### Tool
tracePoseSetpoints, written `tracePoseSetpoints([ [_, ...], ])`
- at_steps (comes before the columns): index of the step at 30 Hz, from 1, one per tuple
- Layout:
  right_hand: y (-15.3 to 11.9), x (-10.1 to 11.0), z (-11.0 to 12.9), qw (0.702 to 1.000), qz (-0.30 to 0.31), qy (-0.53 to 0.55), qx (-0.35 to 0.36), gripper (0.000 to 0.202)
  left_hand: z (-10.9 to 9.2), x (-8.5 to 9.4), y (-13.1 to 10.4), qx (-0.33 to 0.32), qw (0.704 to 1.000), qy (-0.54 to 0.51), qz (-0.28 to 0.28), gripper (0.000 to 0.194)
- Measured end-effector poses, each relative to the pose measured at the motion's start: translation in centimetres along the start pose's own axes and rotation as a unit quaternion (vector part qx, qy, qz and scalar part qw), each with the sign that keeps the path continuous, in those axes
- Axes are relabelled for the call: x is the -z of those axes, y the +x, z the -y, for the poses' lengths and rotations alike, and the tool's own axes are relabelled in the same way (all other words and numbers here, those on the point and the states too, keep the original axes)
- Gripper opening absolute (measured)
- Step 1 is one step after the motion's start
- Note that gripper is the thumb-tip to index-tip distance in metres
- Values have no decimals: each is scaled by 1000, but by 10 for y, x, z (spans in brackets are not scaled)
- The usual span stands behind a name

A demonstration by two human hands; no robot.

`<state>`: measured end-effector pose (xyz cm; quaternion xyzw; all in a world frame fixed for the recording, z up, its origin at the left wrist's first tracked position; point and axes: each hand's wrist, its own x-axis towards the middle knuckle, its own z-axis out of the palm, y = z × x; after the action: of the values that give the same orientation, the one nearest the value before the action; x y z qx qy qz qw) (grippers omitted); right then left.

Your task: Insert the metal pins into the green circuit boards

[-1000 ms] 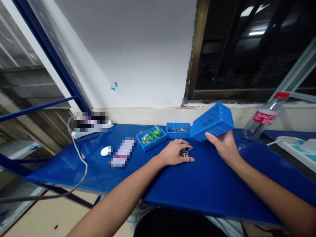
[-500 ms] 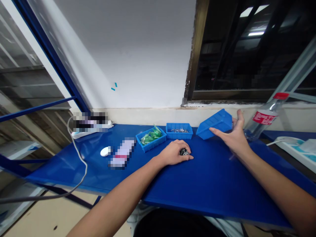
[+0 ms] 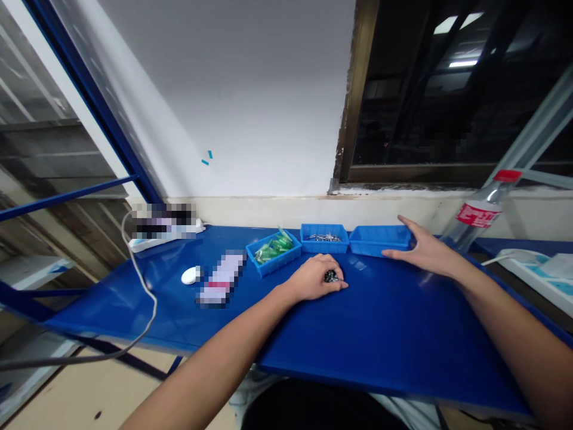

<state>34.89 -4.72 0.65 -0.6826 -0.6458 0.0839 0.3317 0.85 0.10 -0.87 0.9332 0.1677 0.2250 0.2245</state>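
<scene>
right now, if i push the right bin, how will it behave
The right bin is probably stiff, given its ribbed, straight plastic walls. It may feel light, as no contents show above its rim. Sitting level and wider than tall, it seems unlikely to tip.

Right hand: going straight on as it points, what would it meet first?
The right hand would meet the rightmost blue rectangular plastic bin, probably its right end; whether they touch now is unclear.

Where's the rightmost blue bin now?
In the head view, the rightmost bin sits right of centre, beside the metal-pieces bin, the right hand at its right end.
</scene>
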Motion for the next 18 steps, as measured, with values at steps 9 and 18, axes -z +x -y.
tracePoseSetpoints([
  [9, -4, 9, -14, 986, 106, -120, -36, 104, -2, 1, -1, 13, 1000, 4, -1, 22],
  [18, -14, 19, 4, 978, 168, -115, -48, 114, -2, 1, -1, 17, 1000, 15, -2, 22],
])
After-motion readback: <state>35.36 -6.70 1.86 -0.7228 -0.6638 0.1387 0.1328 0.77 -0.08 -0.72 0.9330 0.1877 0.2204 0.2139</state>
